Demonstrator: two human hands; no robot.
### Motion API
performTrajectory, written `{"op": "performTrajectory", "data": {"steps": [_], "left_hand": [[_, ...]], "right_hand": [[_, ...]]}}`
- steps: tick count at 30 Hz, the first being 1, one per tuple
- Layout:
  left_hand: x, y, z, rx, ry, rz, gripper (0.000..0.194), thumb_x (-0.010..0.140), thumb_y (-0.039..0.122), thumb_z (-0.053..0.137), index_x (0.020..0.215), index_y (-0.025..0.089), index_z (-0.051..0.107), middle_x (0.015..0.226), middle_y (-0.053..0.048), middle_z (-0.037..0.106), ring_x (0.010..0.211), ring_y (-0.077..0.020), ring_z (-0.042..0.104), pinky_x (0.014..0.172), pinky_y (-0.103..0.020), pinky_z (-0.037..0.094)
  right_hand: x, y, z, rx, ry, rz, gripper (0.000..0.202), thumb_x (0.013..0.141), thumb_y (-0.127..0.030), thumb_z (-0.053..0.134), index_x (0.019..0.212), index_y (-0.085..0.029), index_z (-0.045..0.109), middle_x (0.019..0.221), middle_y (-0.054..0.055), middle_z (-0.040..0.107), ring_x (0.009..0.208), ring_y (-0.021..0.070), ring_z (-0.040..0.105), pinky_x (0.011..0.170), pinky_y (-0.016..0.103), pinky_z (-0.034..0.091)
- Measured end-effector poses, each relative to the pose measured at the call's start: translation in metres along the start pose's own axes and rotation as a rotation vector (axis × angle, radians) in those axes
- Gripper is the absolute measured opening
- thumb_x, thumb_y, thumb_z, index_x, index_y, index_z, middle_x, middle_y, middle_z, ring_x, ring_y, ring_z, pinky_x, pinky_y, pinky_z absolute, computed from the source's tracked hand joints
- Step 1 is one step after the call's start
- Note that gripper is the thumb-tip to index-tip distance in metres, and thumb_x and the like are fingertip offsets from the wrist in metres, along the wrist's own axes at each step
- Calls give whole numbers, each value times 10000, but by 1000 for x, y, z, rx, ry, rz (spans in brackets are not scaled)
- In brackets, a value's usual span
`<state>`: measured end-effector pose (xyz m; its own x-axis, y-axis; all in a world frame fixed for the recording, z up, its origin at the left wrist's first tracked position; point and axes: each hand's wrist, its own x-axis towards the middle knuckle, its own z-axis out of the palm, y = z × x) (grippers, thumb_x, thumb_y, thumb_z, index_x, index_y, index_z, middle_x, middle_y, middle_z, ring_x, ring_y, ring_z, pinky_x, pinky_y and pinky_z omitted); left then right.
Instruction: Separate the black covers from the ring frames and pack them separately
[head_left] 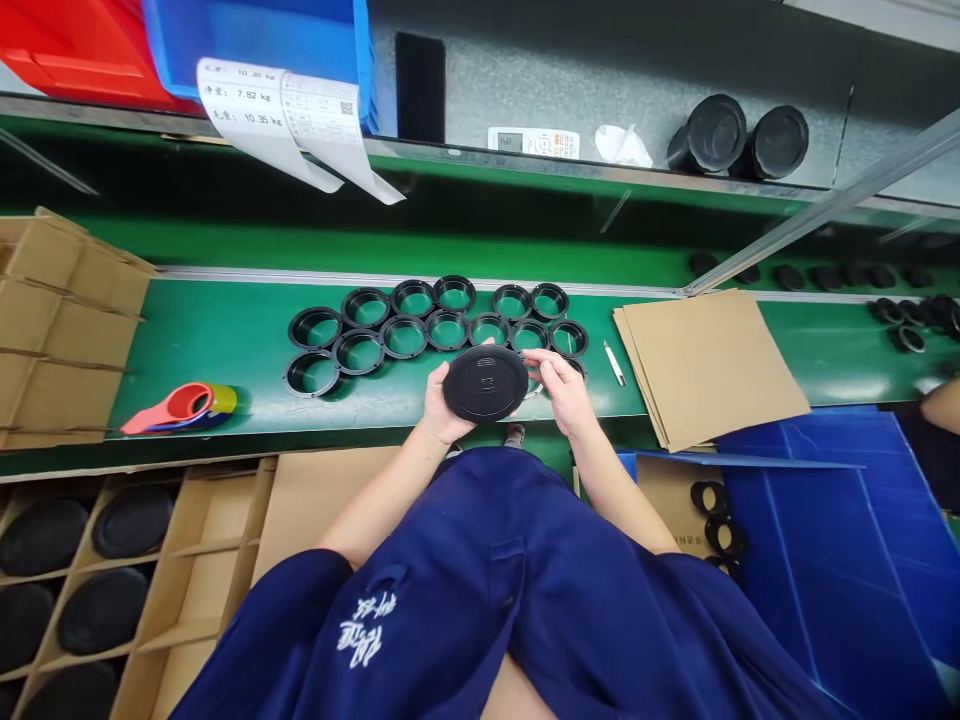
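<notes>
A round black cap (486, 384) with small raised markings faces up in front of my body, above the front edge of the green workbench. My left hand (442, 408) grips it from the left, thumb at the rim and fingers underneath. At the cap's right rim, my right hand (564, 388) is closed, thumb and fingers pinched at the edge; its fingertips are partly hidden. Just beyond both hands, several black rings (405, 337) lie on the bench in uneven rows, and the cap and my right hand cover some of them.
A tape dispenser (187, 404) and cardboard dividers (67, 320) are at left. A utility knife (614, 363) and cardboard sheets (709, 365) lie right. Below left, a divided carton (217, 545) holds black discs. The shelf (510, 65) above carries a phone, remote and blue bin.
</notes>
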<state>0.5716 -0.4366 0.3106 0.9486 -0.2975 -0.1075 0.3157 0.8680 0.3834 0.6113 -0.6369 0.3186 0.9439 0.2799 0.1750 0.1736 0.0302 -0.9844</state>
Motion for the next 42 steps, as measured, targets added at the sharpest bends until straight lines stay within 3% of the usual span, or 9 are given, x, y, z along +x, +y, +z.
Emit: {"op": "performTrajectory", "data": {"steps": [5, 8, 13, 18, 22, 29, 35, 42], "left_hand": [[-7, 3, 1, 16, 23, -8, 694, 869, 567, 561, 1471, 224, 523, 1429, -142, 599, 1281, -402, 577, 909, -603, 581], [-9, 1, 2, 14, 16, 19, 687, 879, 569, 561, 1468, 217, 526, 1425, -142, 603, 1278, -399, 580, 911, -599, 581], [-8, -4, 5, 4, 64, 20, 661, 901, 548, 546, 1466, 206, 525, 1386, -153, 633, 1270, -396, 591, 937, -613, 566], [-1, -7, 8, -6, 71, 12, 672, 901, 532, 537, 1493, 217, 495, 1436, -153, 596, 1250, -407, 602, 905, -643, 570], [6, -10, 11, -4, 41, 7, 695, 890, 556, 551, 1502, 233, 487, 1447, -146, 587, 1252, -418, 595, 905, -654, 562], [21, -15, 22, 30, 20, -7, 695, 873, 604, 569, 1473, 259, 511, 1472, -130, 565, 1276, -428, 570, 916, -656, 547], [30, -21, 32, 63, 76, 37, 730, 804, 617, 652, 1444, 292, 525, 1439, -103, 594, 1336, -411, 525, 1022, -658, 483], [36, -31, 31, 78, 82, 102, 814, 683, 642, 779, 1397, 323, 553, 1447, -73, 594, 1371, -398, 493, 1112, -663, 402]], "right_hand": [[-6, 0, 3, -16, 22, -1, 412, 979, -591, 559, 1189, -278, 726, 1294, 65, 647, 1174, 229, 630, 987, 381, 568], [-7, -3, 6, -33, 32, -54, 406, 988, -555, 568, 1281, -294, 672, 1328, 70, 618, 1205, 223, 605, 1018, 389, 550], [-3, -2, 15, -81, -50, -117, 603, 878, -551, 733, 1388, -273, 570, 1343, 104, 589, 1237, 244, 580, 1055, 410, 532], [5, 1, 7, 10, 79, -80, 396, 998, -495, 582, 1309, -253, 615, 1111, 75, 698, 1030, 206, 669, 988, 401, 553], [11, 4, -9, 43, 144, -50, 361, 976, -510, 612, 1226, -255, 665, 1046, 62, 721, 985, 207, 677, 965, 398, 557], [11, 1, -21, 127, 111, 28, 331, 932, -541, 661, 1043, -241, 747, 998, 59, 747, 972, 223, 700, 932, 397, 569], [13, -8, -24, 193, 33, -33, 336, 856, -509, 764, 1097, -275, 764, 1160, 50, 709, 1100, 233, 660, 1001, 398, 546], [26, -13, -25, 184, 31, -71, 318, 902, -514, 711, 1086, -263, 775, 1133, 53, 695, 1143, 228, 630, 1041, 410, 516]]}}
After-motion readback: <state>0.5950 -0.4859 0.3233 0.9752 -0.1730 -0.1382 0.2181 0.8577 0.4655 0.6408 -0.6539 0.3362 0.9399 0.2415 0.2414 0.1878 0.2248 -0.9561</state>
